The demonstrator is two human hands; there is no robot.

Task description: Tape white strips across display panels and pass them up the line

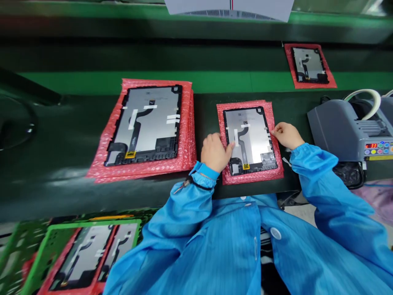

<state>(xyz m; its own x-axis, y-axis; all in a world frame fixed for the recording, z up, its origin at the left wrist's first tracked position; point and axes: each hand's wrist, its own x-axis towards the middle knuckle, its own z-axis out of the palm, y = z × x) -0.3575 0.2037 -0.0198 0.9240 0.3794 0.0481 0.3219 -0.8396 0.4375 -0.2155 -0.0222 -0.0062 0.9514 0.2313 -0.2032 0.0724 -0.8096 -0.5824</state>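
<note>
A tablet display panel point(249, 139) lies face down on a red bubble-wrap sheet point(278, 155), showing a silver back, black frame, and taped black flex cable. My left hand point(215, 152) curls over the panel's lower left edge. My right hand point(287, 135) has its fingertips together at the panel's right edge, and I cannot tell whether they grip the panel or the wrap. Blue sleeves cover both my forearms.
To the left lies a similar panel point(144, 125) on a stack of red bubble wrap point(187, 164). Another panel on wrap point(308, 65) sits farther back. An electric tape dispenser point(350, 125) stands at right. A green tray point(76, 225) with panels sits below the bench edge.
</note>
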